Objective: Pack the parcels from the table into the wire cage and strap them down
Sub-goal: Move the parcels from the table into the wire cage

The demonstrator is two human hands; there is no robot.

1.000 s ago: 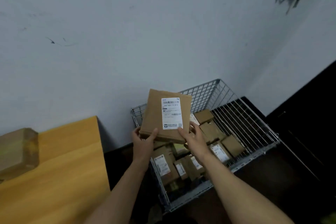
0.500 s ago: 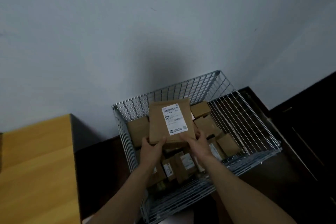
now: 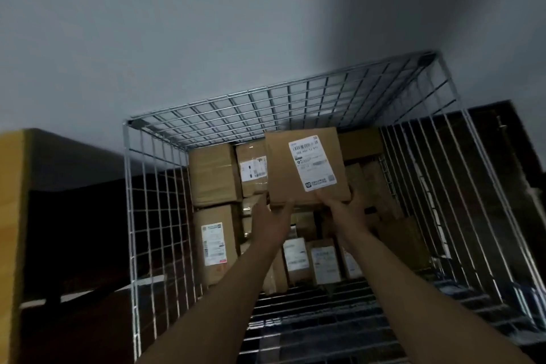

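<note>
A flat brown parcel [image 3: 283, 168] with a white shipping label is held inside the wire cage [image 3: 153, 216], above the parcels packed there. My left hand [image 3: 270, 220] grips its near left corner, thumb on top. My right hand [image 3: 344, 211] grips its near right edge, thumb on the label's lower corner. Several cardboard parcels fill the cage floor: a plain box [image 3: 212, 174] at the back left, a labelled one [image 3: 215, 245] in front of it, and smaller labelled ones [image 3: 325, 263] near the front.
The wooden table's edge [image 3: 11, 216] shows at the far left. A grey wall [image 3: 206, 23] stands right behind the cage. Dark floor lies between table and cage, and dark furniture [image 3: 508, 133] stands to the right.
The parcel has gone from above the cage rim down into the cage, both hands still gripping it. My view has closed in on the cage and the table has slid left.
</note>
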